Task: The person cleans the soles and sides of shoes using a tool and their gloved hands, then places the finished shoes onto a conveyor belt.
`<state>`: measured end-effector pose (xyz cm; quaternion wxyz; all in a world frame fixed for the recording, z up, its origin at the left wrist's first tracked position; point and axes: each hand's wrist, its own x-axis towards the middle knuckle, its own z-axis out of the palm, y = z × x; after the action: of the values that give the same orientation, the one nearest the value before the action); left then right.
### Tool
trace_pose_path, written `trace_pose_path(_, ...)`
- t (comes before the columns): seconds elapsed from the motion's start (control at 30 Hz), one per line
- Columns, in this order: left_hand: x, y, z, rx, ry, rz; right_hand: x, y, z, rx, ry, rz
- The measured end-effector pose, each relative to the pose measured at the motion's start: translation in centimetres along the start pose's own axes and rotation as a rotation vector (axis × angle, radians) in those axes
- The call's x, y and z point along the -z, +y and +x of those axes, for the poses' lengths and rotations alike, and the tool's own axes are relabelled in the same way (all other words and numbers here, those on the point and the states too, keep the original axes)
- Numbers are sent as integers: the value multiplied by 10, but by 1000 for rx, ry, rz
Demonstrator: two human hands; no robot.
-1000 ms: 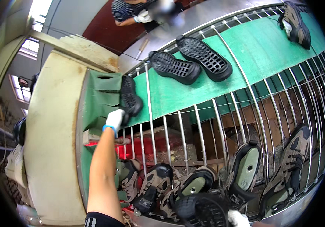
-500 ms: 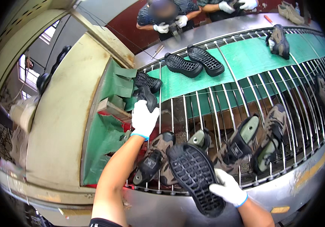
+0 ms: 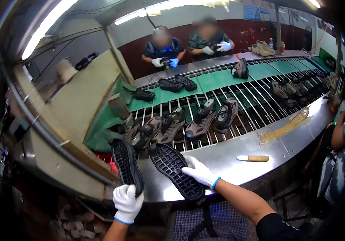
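Note:
My left hand (image 3: 127, 203), in a white knit glove, grips the lower end of a black shoe sole (image 3: 125, 164) held up at the table's front left. In my gloved right hand (image 3: 199, 172) is a second black sole (image 3: 175, 170), its gridded inner side facing me. The two soles are apart, side by side, tilted. Just beyond them, a brown and black shoe upper (image 3: 146, 132) leans among several like it on the metal rods. Farther back, a pair of black soles (image 3: 179, 83) lies on the green belt (image 3: 216, 84), with another black sole (image 3: 144, 94) to its left.
A wooden-handled tool (image 3: 256, 158) lies on the metal ledge (image 3: 232, 172) to my right. At the left stands a cream machine housing (image 3: 88, 92). Two people in gloves (image 3: 162, 48) work across the line. One brown shoe (image 3: 240, 69) sits on the belt.
My left hand has picked a black sole off the line and drawn it back toward me. The right hand still holds its sole. The view has tilted up and turned right.

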<state>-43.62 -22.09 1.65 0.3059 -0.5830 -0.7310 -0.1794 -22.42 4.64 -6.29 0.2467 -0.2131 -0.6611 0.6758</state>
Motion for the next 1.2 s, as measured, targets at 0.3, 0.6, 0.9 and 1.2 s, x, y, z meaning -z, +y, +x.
trace_pose_path(0.3,-8,3,-30,100,157,-132,-67,-7,-8,77,332,-32)
trace_pose_path(0.6,-98,70,-5,502,141,-853,31,-23,67,142,37,-909)
trace_pose_path(0.9,-105,67,-7,339,143,-799,52,-94,255,762,-198,-1944)
trace_pose_path(1.2,-100,64,-4,273,171,-680,43,-90,235,331,-322,-1729)
